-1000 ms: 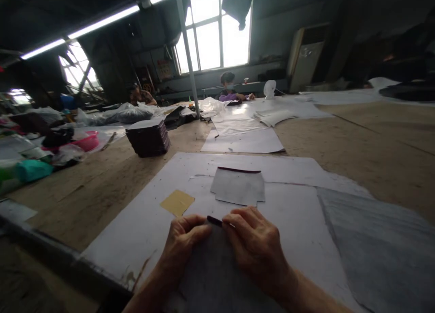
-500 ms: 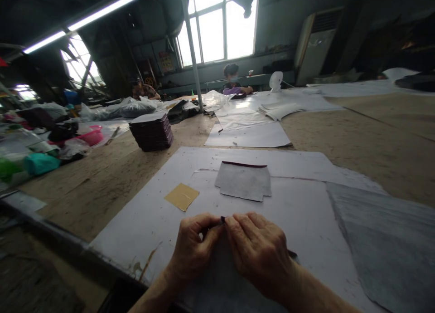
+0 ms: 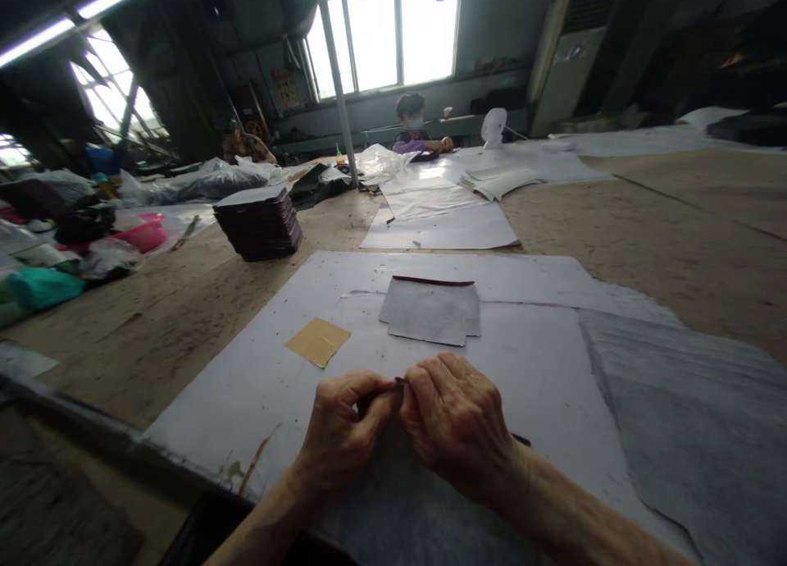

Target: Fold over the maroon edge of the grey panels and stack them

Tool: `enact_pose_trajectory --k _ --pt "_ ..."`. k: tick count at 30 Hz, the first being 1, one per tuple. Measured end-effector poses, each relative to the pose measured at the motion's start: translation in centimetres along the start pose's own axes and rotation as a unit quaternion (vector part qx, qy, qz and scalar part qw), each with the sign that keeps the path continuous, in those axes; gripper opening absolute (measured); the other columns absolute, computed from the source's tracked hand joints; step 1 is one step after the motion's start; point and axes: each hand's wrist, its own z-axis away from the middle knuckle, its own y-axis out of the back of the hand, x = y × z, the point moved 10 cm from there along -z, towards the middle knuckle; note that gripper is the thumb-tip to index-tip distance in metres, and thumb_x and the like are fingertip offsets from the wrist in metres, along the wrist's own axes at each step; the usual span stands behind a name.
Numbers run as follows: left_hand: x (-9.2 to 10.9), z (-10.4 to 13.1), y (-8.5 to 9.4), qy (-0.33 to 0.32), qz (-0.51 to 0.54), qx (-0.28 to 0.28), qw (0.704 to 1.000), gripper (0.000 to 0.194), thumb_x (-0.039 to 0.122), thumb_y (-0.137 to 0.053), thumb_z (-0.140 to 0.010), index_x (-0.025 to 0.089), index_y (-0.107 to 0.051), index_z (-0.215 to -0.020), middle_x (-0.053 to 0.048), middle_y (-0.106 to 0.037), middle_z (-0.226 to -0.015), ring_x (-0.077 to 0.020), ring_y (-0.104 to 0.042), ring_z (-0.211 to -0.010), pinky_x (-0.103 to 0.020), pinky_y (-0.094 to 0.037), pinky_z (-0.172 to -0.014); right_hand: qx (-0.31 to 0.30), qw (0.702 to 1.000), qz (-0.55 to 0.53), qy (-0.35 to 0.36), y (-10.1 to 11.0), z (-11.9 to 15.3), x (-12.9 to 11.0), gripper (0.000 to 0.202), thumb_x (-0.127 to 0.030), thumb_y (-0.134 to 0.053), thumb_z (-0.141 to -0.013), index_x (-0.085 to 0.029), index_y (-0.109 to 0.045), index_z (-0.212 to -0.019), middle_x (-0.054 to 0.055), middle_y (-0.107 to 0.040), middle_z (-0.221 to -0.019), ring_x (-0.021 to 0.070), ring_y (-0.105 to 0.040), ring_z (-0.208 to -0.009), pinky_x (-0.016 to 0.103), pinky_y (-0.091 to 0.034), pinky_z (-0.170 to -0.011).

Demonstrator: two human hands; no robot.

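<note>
A large grey sheet point(image 3: 399, 492) with a dark edge lies under my hands at the near side of the table. My left hand point(image 3: 348, 414) pinches its dark edge between thumb and fingers. Right beside it, my right hand point(image 3: 452, 414) has its fingers bent and closed on the same edge. A short dark tip shows between the two hands. Beyond them lie a grey cut piece point(image 3: 430, 310) with a dark folded strip along its far edge and a tan square point(image 3: 318, 341).
White sheeting point(image 3: 295, 303) covers the work area. Another grey sheet point(image 3: 694, 410) lies at the right. A stack of dark pieces point(image 3: 261, 225) stands back left, near a pink basin point(image 3: 144, 234). Two people sit across the table by a pole point(image 3: 339, 82).
The view has shifted, so the table things appear higher and further left. My right hand's fingers are more curled, and both hands remain at the dark edge.
</note>
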Motion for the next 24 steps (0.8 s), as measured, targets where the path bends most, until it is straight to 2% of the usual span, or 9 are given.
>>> enact_pose_trajectory --k 3,7,10,13,15,20,24 --pt "0.6 0.0 0.2 -0.036 -0.018 0.016 0.999 0.02 0.024 -0.052 -0.078 0.012 -0.064 -0.066 0.0 -0.057 -0.057 -0.0084 -0.048 -0.054 -0.02 -0.038 -0.055 0.004 1.0 0.006 -0.004 0.0 0.0 0.1 0.025 -0.008 -0.04 -0.081 -0.014 -0.049 -0.059 0.004 -0.042 -0.06 0.0166 -0.034 -0.06 0.034 -0.027 -0.059" --pt "0.8 0.2 0.2 -0.051 -0.027 0.017 0.998 0.018 0.021 -0.052 -0.077 0.012 -0.064 -0.068 0.0 -0.059 -0.06 -0.0082 -0.05 -0.057 -0.019 -0.039 -0.057 -0.003 1.0 -0.003 -0.014 -0.1 -0.1 0.3 0.025 -0.008 -0.039 -0.081 -0.013 -0.048 -0.059 0.004 -0.042 -0.06 0.0162 -0.035 -0.059 0.033 -0.027 -0.059" --pt "-0.2 0.3 0.2 0.0 -0.003 0.008 1.0 0.02 0.025 -0.052 -0.077 0.013 -0.065 -0.069 0.0 -0.057 -0.059 -0.0089 -0.047 -0.056 -0.021 -0.038 -0.056 -0.049 0.993 -0.09 -0.062 -0.8 0.0 1.7 0.023 -0.01 -0.039 -0.084 -0.012 -0.053 -0.066 0.004 -0.047 -0.064 0.0157 -0.042 -0.063 0.03 -0.031 -0.06" --pt "-1.5 0.4 -0.1 0.072 0.042 -0.014 0.996 0.023 0.031 -0.052 -0.076 0.013 -0.065 -0.069 0.0 -0.056 -0.061 -0.0099 -0.044 -0.057 -0.022 -0.036 -0.053 -0.098 0.961 -0.21 -0.154 -1.9 0.5 3.7 0.021 -0.011 -0.041 -0.088 -0.014 -0.058 -0.076 0.002 -0.053 -0.072 0.0135 -0.049 -0.069 0.026 -0.036 -0.064" --pt "-1.8 0.4 -0.1 0.088 0.056 -0.015 0.994 0.024 0.033 -0.053 -0.075 0.013 -0.063 -0.067 -0.001 -0.055 -0.06 -0.0099 -0.043 -0.056 -0.022 -0.034 -0.052 -0.096 0.952 -0.233 -0.172 -1.8 0.7 4.2 0.02 -0.013 -0.042 -0.089 -0.015 -0.059 -0.078 0.002 -0.055 -0.074 0.0133 -0.05 -0.07 0.026 -0.037 -0.065" --pt "-1.2 0.2 -0.2 0.058 0.056 -0.008 0.997 0.022 0.031 -0.054 -0.077 0.013 -0.065 -0.071 0.0 -0.056 -0.061 -0.01 -0.044 -0.058 -0.022 -0.037 -0.055 -0.043 0.987 -0.149 -0.05 -0.4 0.2 1.7 0.015 -0.014 -0.048 -0.087 -0.01 -0.06 -0.078 0.006 -0.055 -0.071 0.0164 -0.048 -0.069 0.029 -0.038 -0.064" --pt "-0.1 0.2 -0.3 -0.001 0.03 -0.007 1.0 0.021 0.028 -0.052 -0.08 0.013 -0.063 -0.071 0.0 -0.057 -0.063 -0.0094 -0.046 -0.058 -0.021 -0.038 -0.057 -0.036 0.994 -0.107 -0.011 -0.5 0.2 0.7 0.017 -0.008 -0.046 -0.087 -0.01 -0.06 -0.079 0.005 -0.055 -0.07 0.0154 -0.046 -0.065 0.029 -0.037 -0.061"
